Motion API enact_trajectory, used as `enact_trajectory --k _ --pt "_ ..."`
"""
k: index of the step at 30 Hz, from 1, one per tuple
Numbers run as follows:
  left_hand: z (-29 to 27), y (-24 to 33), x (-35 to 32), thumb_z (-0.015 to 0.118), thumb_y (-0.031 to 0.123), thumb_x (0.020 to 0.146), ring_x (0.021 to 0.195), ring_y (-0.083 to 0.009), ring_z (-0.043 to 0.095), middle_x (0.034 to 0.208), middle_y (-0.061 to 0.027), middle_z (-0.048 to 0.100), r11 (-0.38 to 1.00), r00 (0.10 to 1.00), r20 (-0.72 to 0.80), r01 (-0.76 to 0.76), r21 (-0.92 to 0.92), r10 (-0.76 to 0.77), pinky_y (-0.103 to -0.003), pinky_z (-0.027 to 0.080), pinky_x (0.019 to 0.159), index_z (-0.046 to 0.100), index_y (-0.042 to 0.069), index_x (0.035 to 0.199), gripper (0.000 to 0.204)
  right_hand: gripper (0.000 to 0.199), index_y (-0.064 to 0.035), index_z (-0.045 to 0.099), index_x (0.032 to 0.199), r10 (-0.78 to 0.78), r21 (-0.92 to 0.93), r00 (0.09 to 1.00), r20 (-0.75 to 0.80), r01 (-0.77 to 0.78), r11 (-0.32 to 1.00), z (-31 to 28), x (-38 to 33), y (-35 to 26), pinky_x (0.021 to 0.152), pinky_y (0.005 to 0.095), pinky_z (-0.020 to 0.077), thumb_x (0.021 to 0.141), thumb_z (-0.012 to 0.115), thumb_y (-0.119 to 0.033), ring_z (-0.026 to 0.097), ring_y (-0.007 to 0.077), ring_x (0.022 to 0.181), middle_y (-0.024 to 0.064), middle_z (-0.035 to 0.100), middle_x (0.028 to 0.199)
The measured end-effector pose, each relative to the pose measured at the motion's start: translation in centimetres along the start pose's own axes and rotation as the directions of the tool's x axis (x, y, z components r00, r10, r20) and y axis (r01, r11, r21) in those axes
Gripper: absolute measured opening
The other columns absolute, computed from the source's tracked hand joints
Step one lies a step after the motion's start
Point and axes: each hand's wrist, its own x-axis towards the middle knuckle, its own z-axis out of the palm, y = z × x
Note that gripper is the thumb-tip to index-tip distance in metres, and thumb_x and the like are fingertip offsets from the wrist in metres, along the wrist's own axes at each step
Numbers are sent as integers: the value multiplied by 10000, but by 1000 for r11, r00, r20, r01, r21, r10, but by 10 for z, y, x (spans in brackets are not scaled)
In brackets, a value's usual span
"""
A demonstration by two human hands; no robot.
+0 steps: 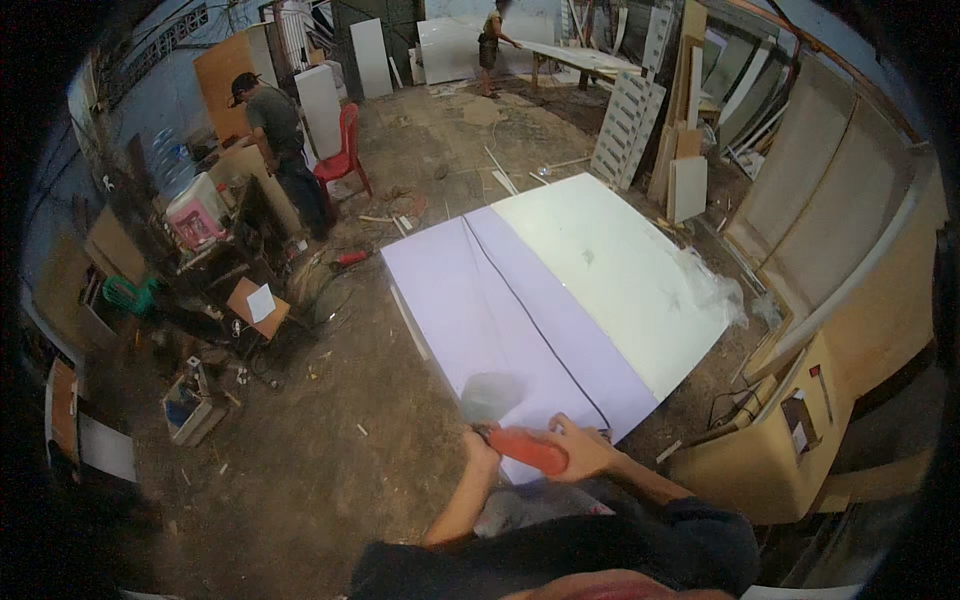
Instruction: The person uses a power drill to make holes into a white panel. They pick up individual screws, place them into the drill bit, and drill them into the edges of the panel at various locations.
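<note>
Red tool (530, 451), axis ~L–R, just off sheet (500, 338) end; L hand (482, 452) fingers curled at head, R hand (585, 448) fingers wrapped round rear.

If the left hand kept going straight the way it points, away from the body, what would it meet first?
Probably the lilac panel, around the grey patch just ahead of the left hand. Depth is unclear, so it might pass above the surface.
</note>
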Motion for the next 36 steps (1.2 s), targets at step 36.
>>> enact_trajectory --k 36 --pt "-83 -92 107 206 233 942 785 -322 583 856 -190 554 967 945 -253 238 94 -208 -484 510 785 428 -46 995 361 647 -309 449 1305 30 127 992 126 -46 991 17 5 88 721 492 481 708 643 -469 593 400 822 159 491 1031"
